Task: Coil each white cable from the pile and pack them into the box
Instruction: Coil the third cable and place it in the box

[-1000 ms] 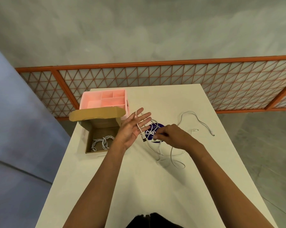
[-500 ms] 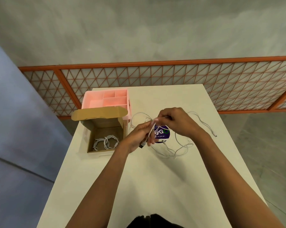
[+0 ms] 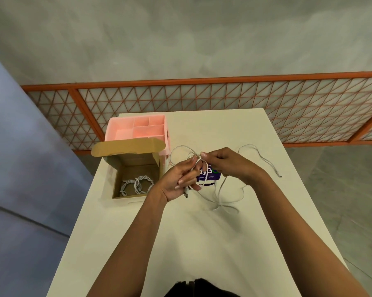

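Together left hand, right hand pinch thin white cable; cardboard box open.

We see a white cable against a cream table, and white coiled cables in a plain brown cardboard box. The tray is pale pink. A purple label bears white lettering. The orange railing frames a lattice of triangles; the floor is mottled grey.
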